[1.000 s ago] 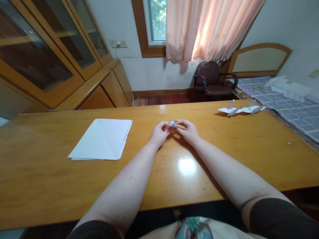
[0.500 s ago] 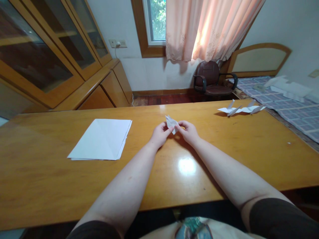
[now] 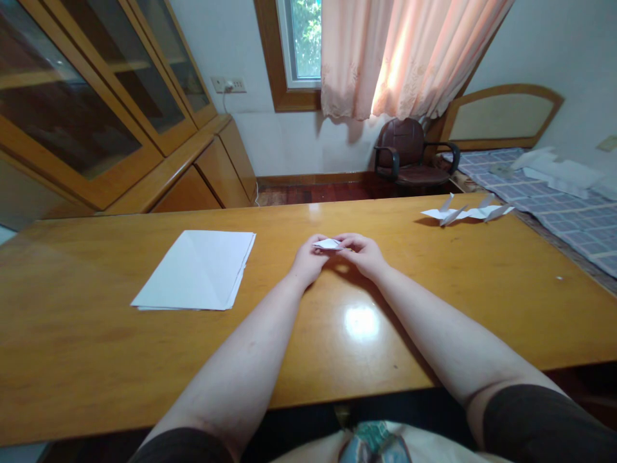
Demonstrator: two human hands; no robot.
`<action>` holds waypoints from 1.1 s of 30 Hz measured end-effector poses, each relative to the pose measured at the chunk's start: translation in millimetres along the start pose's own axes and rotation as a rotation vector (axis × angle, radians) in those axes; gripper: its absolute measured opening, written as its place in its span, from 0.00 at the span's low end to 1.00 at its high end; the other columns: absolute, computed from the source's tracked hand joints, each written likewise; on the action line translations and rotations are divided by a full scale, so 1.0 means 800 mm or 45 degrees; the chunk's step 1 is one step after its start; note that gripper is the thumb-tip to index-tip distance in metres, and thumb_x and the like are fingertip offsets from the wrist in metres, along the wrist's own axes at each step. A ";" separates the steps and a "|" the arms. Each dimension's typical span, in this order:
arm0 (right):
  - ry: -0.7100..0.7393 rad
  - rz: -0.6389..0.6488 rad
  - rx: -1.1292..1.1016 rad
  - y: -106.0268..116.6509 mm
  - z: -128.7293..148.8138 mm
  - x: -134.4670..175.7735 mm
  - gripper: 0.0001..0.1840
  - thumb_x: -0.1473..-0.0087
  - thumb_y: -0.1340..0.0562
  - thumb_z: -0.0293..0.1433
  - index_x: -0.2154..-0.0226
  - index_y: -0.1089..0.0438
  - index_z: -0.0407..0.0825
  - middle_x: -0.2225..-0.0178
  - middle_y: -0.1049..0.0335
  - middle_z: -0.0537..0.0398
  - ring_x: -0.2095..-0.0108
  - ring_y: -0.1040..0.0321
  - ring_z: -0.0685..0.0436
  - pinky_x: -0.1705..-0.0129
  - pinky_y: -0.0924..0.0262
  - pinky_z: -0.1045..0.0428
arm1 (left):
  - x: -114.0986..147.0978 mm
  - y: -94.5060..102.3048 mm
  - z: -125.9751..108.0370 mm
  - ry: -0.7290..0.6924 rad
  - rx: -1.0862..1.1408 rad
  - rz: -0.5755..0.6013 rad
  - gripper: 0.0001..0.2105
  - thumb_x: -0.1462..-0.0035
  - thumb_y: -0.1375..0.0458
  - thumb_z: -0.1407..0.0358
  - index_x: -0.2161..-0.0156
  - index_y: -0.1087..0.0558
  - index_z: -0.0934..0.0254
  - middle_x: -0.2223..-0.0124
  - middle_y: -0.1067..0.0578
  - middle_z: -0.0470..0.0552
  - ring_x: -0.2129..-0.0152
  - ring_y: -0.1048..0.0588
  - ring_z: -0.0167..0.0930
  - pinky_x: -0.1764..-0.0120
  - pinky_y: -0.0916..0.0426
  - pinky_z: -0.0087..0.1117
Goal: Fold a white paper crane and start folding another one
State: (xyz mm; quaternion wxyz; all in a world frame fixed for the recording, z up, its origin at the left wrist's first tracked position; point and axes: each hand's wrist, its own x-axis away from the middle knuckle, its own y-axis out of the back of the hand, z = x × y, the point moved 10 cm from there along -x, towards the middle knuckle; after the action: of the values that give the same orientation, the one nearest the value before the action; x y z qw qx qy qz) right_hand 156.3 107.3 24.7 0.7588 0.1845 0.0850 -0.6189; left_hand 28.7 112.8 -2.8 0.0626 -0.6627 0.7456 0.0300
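A small folded piece of white paper [image 3: 328, 244] is held between my two hands just above the middle of the wooden table. My left hand [image 3: 308, 258] grips its left side, with the fingers curled beneath and partly hidden. My right hand [image 3: 362, 253] pinches its right end between thumb and fingers. The paper lies almost flat to my view, so its folds are hard to make out.
A stack of square white paper sheets [image 3: 197, 270] lies left on the table [image 3: 96, 360]. Folded white paper figures [image 3: 465, 211] stand at the far right. Behind the table are a brown armchair [image 3: 407, 154], a cabinet [image 3: 193, 173] and a bed [image 3: 554, 193].
The folded paper has been tipped from a pointed, upright position to nearly flat. Both hands have turned slightly with it and still hold it. Nothing else has moved.
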 end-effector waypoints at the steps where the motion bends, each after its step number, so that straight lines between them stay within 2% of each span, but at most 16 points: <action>1: 0.020 0.002 0.020 0.000 0.001 0.000 0.10 0.56 0.34 0.41 0.74 0.27 0.51 0.60 0.27 0.51 0.57 0.31 0.43 0.50 0.40 0.45 | 0.001 0.003 -0.003 -0.016 -0.004 -0.028 0.17 0.58 0.35 0.67 0.60 0.28 0.64 0.65 0.24 0.48 0.69 0.27 0.29 0.63 0.33 0.30; 3: 0.080 -0.014 0.068 0.003 0.004 0.000 0.08 0.55 0.34 0.39 0.74 0.26 0.53 0.60 0.28 0.52 0.56 0.32 0.43 0.49 0.40 0.44 | 0.003 0.006 -0.014 -0.058 -0.030 -0.053 0.20 0.59 0.35 0.68 0.56 0.29 0.63 0.64 0.24 0.48 0.68 0.26 0.29 0.63 0.33 0.30; 7: 0.204 -0.054 0.134 0.007 0.014 0.003 0.04 0.52 0.35 0.36 0.72 0.24 0.55 0.60 0.28 0.53 0.57 0.32 0.44 0.51 0.39 0.45 | 0.007 0.003 -0.034 -0.158 -0.165 -0.024 0.14 0.56 0.37 0.68 0.60 0.26 0.63 0.60 0.23 0.51 0.63 0.26 0.31 0.57 0.34 0.32; 12: 0.255 -0.113 0.302 0.014 0.023 0.006 0.04 0.51 0.35 0.36 0.70 0.23 0.57 0.60 0.29 0.53 0.57 0.33 0.43 0.51 0.39 0.44 | 0.008 0.008 -0.037 -0.192 -0.260 -0.071 0.14 0.56 0.37 0.68 0.61 0.26 0.62 0.61 0.23 0.50 0.64 0.26 0.32 0.58 0.34 0.33; 16: 0.368 -0.111 0.417 0.014 0.039 0.008 0.04 0.51 0.35 0.34 0.72 0.23 0.59 0.62 0.30 0.53 0.58 0.34 0.42 0.52 0.40 0.43 | 0.009 0.008 -0.041 -0.243 -0.321 -0.063 0.13 0.55 0.37 0.66 0.61 0.27 0.62 0.62 0.23 0.50 0.65 0.26 0.32 0.60 0.33 0.32; 24: 0.557 -0.146 0.394 0.011 0.064 0.019 0.03 0.51 0.37 0.30 0.73 0.27 0.53 0.65 0.29 0.53 0.62 0.32 0.45 0.57 0.37 0.46 | 0.016 0.008 -0.057 -0.432 -0.487 -0.044 0.12 0.53 0.38 0.68 0.60 0.28 0.62 0.61 0.24 0.49 0.65 0.27 0.30 0.59 0.33 0.32; 26: 0.538 -0.204 0.357 0.015 0.063 0.019 0.01 0.51 0.37 0.30 0.71 0.29 0.52 0.67 0.29 0.53 0.64 0.32 0.46 0.59 0.36 0.48 | 0.016 0.008 -0.059 -0.445 -0.512 -0.046 0.11 0.53 0.38 0.68 0.61 0.28 0.62 0.62 0.25 0.49 0.65 0.27 0.29 0.59 0.33 0.31; 29: 0.410 -0.252 0.310 0.019 0.050 0.014 0.06 0.52 0.36 0.32 0.68 0.30 0.50 0.69 0.30 0.54 0.67 0.33 0.46 0.62 0.36 0.49 | 0.014 0.006 -0.052 -0.394 -0.412 -0.039 0.11 0.53 0.38 0.67 0.61 0.29 0.63 0.61 0.25 0.50 0.64 0.27 0.29 0.58 0.33 0.32; 33: 0.179 -0.114 0.176 0.008 0.022 0.004 0.08 0.52 0.35 0.37 0.69 0.29 0.49 0.70 0.29 0.54 0.68 0.33 0.47 0.64 0.37 0.50 | 0.008 -0.001 -0.032 -0.238 -0.126 0.015 0.11 0.51 0.38 0.65 0.63 0.33 0.64 0.62 0.26 0.50 0.64 0.27 0.29 0.58 0.33 0.32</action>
State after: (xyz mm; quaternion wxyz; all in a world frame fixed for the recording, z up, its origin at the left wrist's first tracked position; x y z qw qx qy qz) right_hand 161.6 99.1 40.9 0.7079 0.2752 0.1034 -0.6422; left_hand 27.7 102.9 21.7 0.0988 -0.6550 0.7379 0.1290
